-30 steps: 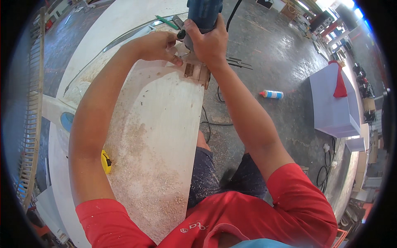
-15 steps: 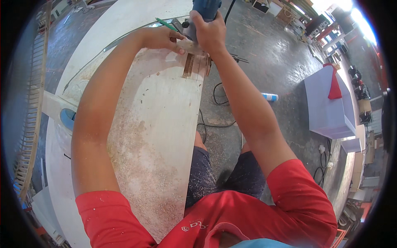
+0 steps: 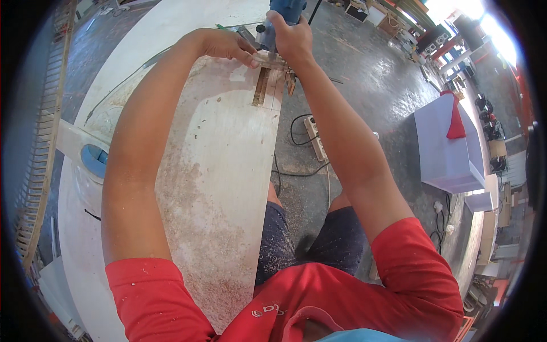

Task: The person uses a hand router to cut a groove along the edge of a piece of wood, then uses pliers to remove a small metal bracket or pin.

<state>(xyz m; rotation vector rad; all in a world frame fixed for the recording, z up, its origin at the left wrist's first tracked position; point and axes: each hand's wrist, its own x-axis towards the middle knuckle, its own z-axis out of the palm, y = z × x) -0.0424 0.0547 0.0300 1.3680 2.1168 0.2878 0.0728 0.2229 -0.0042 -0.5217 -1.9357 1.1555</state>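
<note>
A blue trim router (image 3: 286, 8) stands on the far right end of a pale wooden board (image 3: 228, 131). My right hand (image 3: 294, 40) is closed around its body. My left hand (image 3: 228, 47) reaches in from the left, its thumb and fingers closed at the edge of the router's clear base plate (image 3: 270, 60); the exact contact is partly hidden. Just on the near side of the plate, a narrow groove (image 3: 261, 86) is cut into the board, with a thin line running beside it. The router's bit cannot be made out.
Sawdust (image 3: 219, 239) covers the board's near part. A power strip (image 3: 315, 138) and black cords (image 3: 296, 172) lie on the floor to the right. Farther right stands a white cabinet (image 3: 447, 145) with a red cloth (image 3: 456, 117). A slatted wooden frame (image 3: 48, 137) stands at far left.
The router has tilted or shifted slightly, and its base plate shows more clearly. My left hand has moved up a little. My right forearm now uncovers the power strip and covers the blue-and-white can.
</note>
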